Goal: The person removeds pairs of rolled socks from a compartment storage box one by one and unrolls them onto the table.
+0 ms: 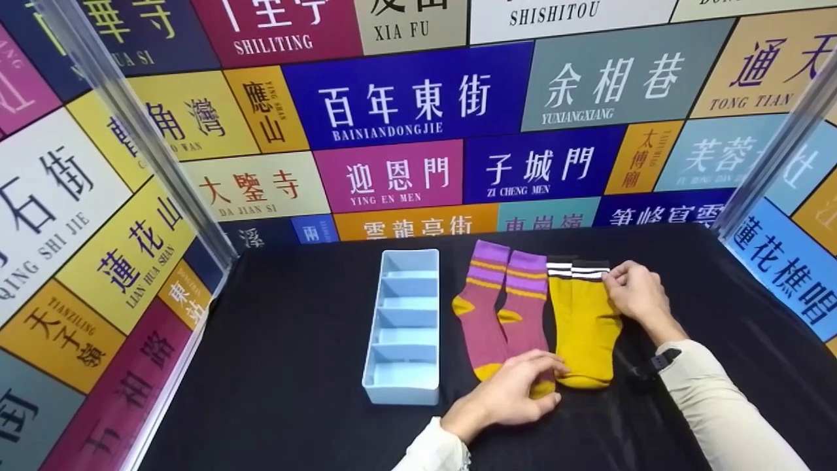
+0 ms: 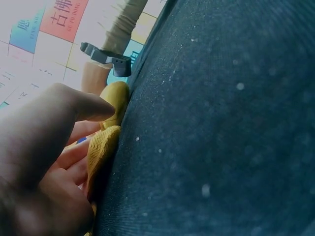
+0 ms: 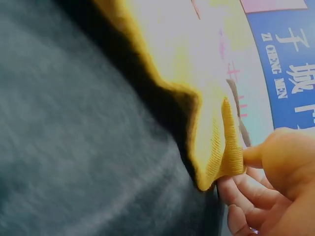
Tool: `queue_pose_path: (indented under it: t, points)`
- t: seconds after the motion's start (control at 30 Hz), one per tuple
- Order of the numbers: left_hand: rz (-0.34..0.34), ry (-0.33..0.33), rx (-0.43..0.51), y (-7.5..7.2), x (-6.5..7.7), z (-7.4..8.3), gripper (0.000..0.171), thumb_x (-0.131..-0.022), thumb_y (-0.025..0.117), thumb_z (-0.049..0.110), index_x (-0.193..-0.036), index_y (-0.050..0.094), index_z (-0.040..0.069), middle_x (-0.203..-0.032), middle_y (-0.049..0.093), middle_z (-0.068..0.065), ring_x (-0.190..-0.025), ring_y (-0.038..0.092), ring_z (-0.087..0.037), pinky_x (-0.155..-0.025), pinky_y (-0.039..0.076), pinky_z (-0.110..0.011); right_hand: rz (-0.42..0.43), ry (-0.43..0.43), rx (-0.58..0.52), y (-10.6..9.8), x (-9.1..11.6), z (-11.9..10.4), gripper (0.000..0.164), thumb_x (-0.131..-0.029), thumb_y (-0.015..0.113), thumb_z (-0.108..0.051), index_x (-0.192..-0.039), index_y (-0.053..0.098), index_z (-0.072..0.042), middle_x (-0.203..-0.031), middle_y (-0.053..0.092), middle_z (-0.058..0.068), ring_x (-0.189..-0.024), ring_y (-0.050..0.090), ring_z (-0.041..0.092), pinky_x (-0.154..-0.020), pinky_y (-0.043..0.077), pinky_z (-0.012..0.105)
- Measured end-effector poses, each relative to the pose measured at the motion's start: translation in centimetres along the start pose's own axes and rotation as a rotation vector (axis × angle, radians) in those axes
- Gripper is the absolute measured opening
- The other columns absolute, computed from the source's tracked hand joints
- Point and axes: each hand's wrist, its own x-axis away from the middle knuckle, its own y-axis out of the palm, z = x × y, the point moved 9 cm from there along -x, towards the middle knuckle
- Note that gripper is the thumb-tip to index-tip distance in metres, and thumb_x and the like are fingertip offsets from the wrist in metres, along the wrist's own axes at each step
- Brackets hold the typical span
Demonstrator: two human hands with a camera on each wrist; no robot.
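Observation:
Two yellow socks (image 1: 584,327) with black-and-white cuffs lie overlapping, toes toward me. My right hand (image 1: 637,294) pinches the right edge of the upper one near its cuff, and in the right wrist view the yellow knit (image 3: 216,142) stands up at the thumb and fingers. To their left lies a pair of pink socks (image 1: 484,320) with purple, yellow-striped cuffs and yellow heels and toes. My left hand (image 1: 513,392) rests over the right pink sock's toe, fingers loosely bent and thumb apart from them. In the left wrist view, that yellow toe (image 2: 103,147) shows beside the fingers.
A pale blue box (image 1: 405,392) with several compartments in a row stands left of the socks. Black cloth (image 1: 294,366) covers the table. Behind and to the sides rise walls of coloured name panels (image 1: 405,98), with clear posts (image 1: 157,144) at the corners.

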Motion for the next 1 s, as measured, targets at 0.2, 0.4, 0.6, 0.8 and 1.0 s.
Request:
queue_pose_path:
  t: [0.2, 0.4, 0.6, 0.8, 1.0]
  points:
    - [-0.014, -0.009, 0.008, 0.2, 0.1, 0.0, 0.045, -0.102, 0.070, 0.029, -0.146, 0.063, 0.022, -0.143, 0.065, 0.010, -0.130, 0.062, -0.003, -0.114, 0.043, -0.013, 0.093, 0.047, -0.028, -0.9, 0.2, 1.7, 0.030, -0.106, 0.064, -0.037, -0.110, 0.074, -0.008, -0.099, 0.081, 0.012, -0.094, 0.072, 0.037, -0.080, 0.052, 0.048]
    - [-0.079, -0.051, -0.002, 0.8, 0.3, -0.3, 0.043, -0.104, 0.068, 0.033, -0.147, 0.068, 0.028, -0.153, 0.059, 0.011, -0.140, 0.056, -0.003, -0.122, 0.042, -0.026, 0.021, 0.004, -0.069, -0.8, 1.3, 1.6, 0.054, -0.105, 0.066, -0.047, -0.130, 0.069, 0.001, -0.095, 0.079, 0.015, -0.085, 0.070, 0.027, -0.075, 0.049, 0.034]
    - [-0.158, -0.068, -0.053, 1.3, 0.4, -0.2, 0.044, -0.105, 0.065, 0.038, -0.149, 0.065, 0.037, -0.159, 0.054, 0.018, -0.149, 0.047, -0.003, -0.124, 0.039, -0.035, -0.166, 0.034, -0.078, -0.4, 3.7, 1.8, 0.089, -0.101, 0.066, -0.064, -0.148, 0.051, 0.010, -0.080, 0.074, 0.008, -0.067, 0.067, 0.020, -0.063, 0.052, 0.031]
    - [-0.178, -0.052, -0.082, 1.5, 0.4, 0.1, 0.047, -0.106, 0.063, 0.040, -0.152, 0.061, 0.039, -0.163, 0.051, 0.020, -0.154, 0.042, -0.005, -0.126, 0.036, -0.036, -0.309, 0.071, -0.120, -0.1, 6.7, 1.9, 0.107, -0.094, 0.073, -0.068, -0.158, 0.038, 0.009, -0.095, 0.078, 0.011, -0.078, 0.067, 0.021, -0.067, 0.052, 0.031]
    - [-0.184, -0.048, -0.105, 1.6, 0.6, 0.2, 0.047, -0.106, 0.063, 0.041, -0.154, 0.059, 0.041, -0.168, 0.044, 0.019, -0.157, 0.038, -0.007, -0.126, 0.035, -0.038, -0.409, 0.077, -0.219, 0.9, 9.2, 1.3, 0.105, -0.094, 0.079, -0.058, -0.164, 0.032, 0.003, -0.092, 0.080, 0.009, -0.077, 0.070, 0.022, -0.068, 0.052, 0.030]
